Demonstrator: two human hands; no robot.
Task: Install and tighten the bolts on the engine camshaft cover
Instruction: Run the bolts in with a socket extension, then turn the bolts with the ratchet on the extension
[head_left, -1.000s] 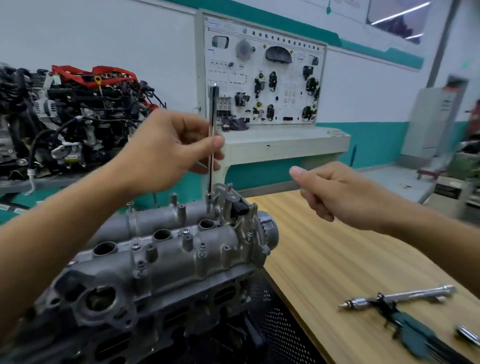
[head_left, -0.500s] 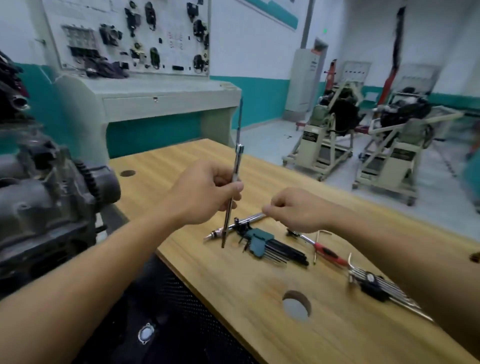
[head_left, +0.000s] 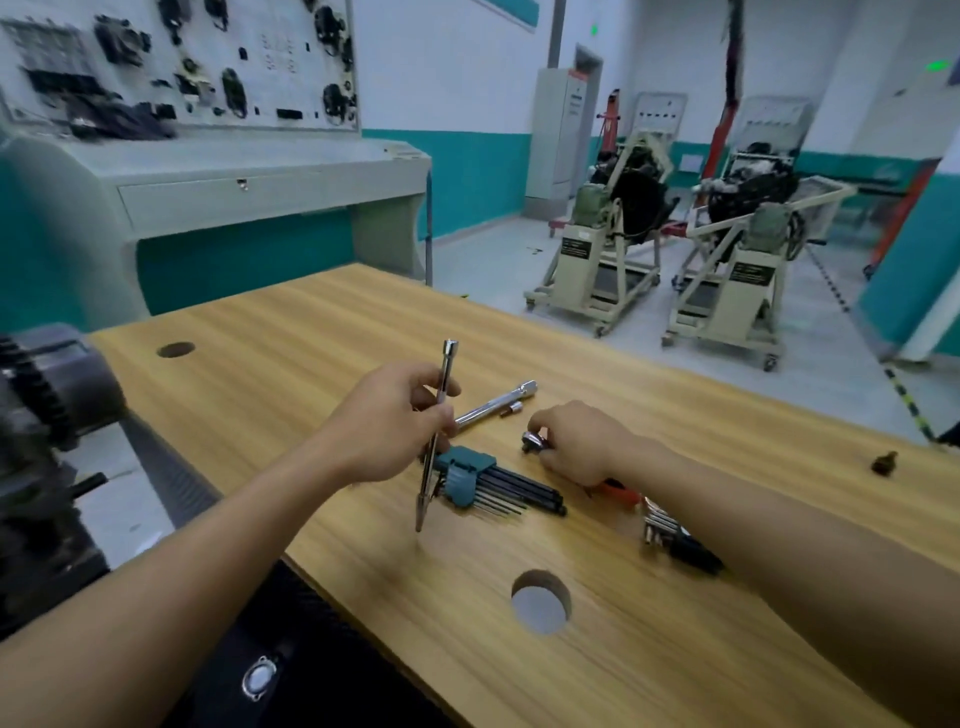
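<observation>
My left hand (head_left: 384, 431) grips a long steel bar (head_left: 423, 493) near its middle and holds it almost upright, its lower tip down by the table (head_left: 675, 649). My right hand (head_left: 576, 441) curls its fingers round a ratchet (head_left: 532, 441) lying on the wood. Hex keys (head_left: 498, 483) in a teal holder and a second bar (head_left: 498, 402) lie between the hands. The engine (head_left: 36, 415) stands at the table's left end, well apart from both, with only its geared end in view.

Both forearms reach forward. The left hand (head_left: 384, 428) curls round a slim chrome rod (head_left: 427, 483), nearly upright; the right hand (head_left: 576, 441), knuckles up, pinches a small chrome ratchet head (head_left: 534, 441).
</observation>
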